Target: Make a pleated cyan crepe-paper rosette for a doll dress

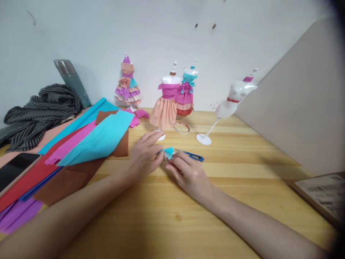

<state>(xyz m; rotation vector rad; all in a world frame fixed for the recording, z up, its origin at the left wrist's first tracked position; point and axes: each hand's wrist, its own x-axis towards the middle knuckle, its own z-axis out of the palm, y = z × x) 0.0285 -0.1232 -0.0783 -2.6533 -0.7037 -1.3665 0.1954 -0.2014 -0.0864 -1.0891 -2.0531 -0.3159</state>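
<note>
My left hand (pixel 145 154) pinches one side of a small gathered piece of turquoise crepe paper (pixel 169 153). The paper fans out toward my right hand (pixel 190 174). A thin pale strand (pixel 164 154) crosses the gathered part. My right thumb and fingers are closed beside the fan, seemingly on the end of that strand, though the fingertips hide it. Just behind my right hand lies a pair of small blue-handled thread snips (pixel 194 155), its blades partly covered by the hand and paper.
Crepe paper sheets (pixel 99 138), a phone (pixel 16 169), striped cloth (pixel 45 111) and a bottle (pixel 72 81) lie at left. Dressed mini mannequins (pixel 168 104) stand behind, a bare one (pixel 229 102) to the right. A clear ring (pixel 182 128) and a labelled box (pixel 320 194) are also there.
</note>
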